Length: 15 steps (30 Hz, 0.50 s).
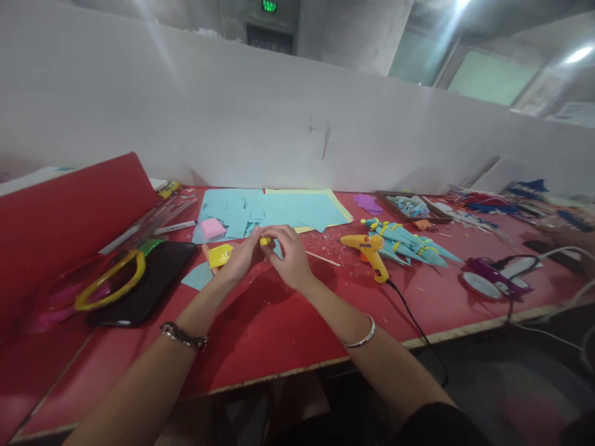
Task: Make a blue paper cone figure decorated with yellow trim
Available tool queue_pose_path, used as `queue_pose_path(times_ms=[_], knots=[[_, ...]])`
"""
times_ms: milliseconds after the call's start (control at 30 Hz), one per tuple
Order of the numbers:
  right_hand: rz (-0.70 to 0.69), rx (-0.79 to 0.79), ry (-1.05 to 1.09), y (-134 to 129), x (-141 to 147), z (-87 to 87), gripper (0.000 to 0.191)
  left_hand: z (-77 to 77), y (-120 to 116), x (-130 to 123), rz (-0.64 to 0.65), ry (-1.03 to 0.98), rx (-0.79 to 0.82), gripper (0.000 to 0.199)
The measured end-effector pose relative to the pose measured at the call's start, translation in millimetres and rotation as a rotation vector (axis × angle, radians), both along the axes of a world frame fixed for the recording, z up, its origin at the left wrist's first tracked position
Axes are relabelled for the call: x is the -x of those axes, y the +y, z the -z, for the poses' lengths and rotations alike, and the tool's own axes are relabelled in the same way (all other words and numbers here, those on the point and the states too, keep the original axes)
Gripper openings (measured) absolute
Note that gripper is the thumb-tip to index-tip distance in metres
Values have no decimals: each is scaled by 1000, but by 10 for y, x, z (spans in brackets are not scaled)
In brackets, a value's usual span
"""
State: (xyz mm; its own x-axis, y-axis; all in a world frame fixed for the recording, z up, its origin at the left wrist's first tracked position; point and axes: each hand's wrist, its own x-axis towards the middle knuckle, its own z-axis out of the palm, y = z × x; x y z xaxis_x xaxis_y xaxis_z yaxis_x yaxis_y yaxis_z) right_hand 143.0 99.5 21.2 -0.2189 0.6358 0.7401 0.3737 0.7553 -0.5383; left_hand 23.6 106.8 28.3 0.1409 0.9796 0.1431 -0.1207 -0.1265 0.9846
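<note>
While my left hand (240,255) and right hand (292,260) pinch a small yellow piece (265,241) above the counter (264,334), light, even pressure seems best; I judge it crushable.

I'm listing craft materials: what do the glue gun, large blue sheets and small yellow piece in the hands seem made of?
Glue gun: likely hard plastic, given its smooth, moulded-looking yellow body.
Blue sheets: probably matte paper or card, flat with crisp edges.
Yellow piece: too small and covered to tell.

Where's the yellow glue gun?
In the head view, the glue gun is on the red table, right of the right hand, beside blue paper cones.
</note>
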Motion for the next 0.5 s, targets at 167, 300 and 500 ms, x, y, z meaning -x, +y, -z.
queue_pose_path(times_ms=[167,300,500], knots=[[64,19,0,4,-29,-13,16,-65,-61,-38,176,-213,93,15],[119,4,10,-31,-16,-23,18,-106,-118,-55,188,-297,196,8],[68,-16,59,-73,-22,-50,28,-56,-114,-66,116,-376,273,14]])
